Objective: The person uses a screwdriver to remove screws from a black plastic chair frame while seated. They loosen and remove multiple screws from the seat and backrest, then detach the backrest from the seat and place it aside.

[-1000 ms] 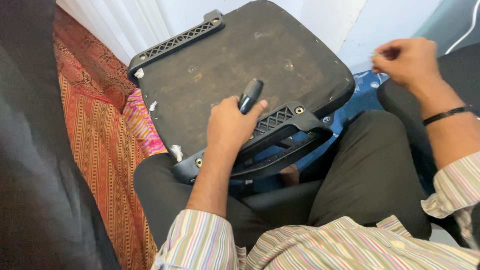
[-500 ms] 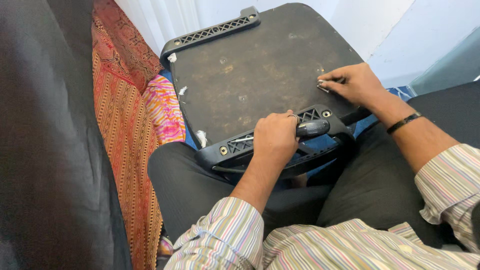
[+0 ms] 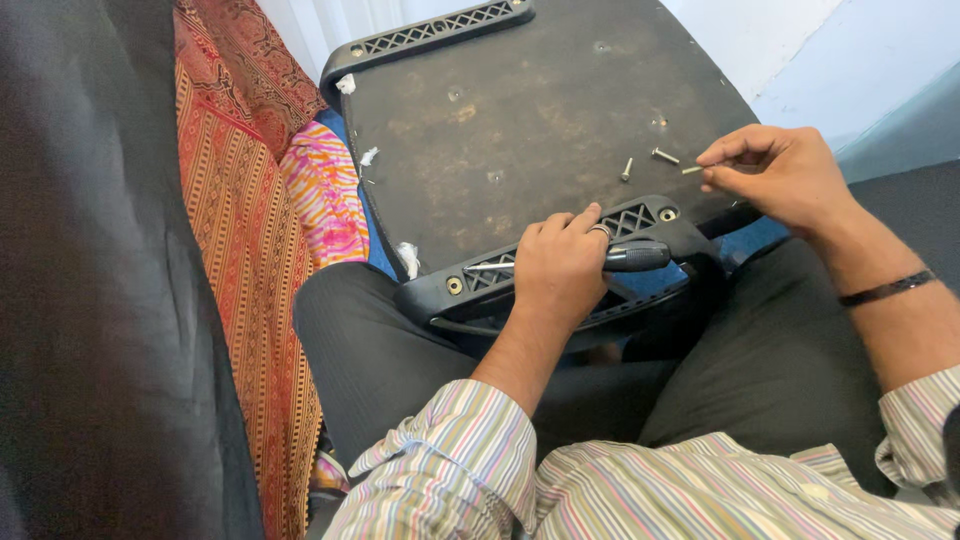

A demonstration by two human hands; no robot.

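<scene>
An upturned dark chair seat (image 3: pixel 530 110) rests on my lap, with black armrest brackets along its near edge (image 3: pixel 560 262) and far edge (image 3: pixel 430 32). My left hand (image 3: pixel 556 268) lies on the near bracket and holds a screwdriver (image 3: pixel 628 258) with a black handle, its metal shaft pointing left. My right hand (image 3: pixel 780 175) pinches a small screw (image 3: pixel 692 170) between its fingertips just above the seat's right edge. Two loose screws (image 3: pixel 626 169) (image 3: pixel 664 156) lie on the seat beside it.
A red and orange patterned cloth (image 3: pixel 235 220) and a pink striped cloth (image 3: pixel 325 195) lie to the left of the seat. A dark cushion (image 3: pixel 90 300) fills the left side. White wall and curtain stand behind. Blue patterned fabric (image 3: pixel 765 235) shows under the seat.
My right hand came from the far right to the seat, set screws on it and now lifts one in its fingertips. My left hand laid the screwdriver flat along the near bracket.
</scene>
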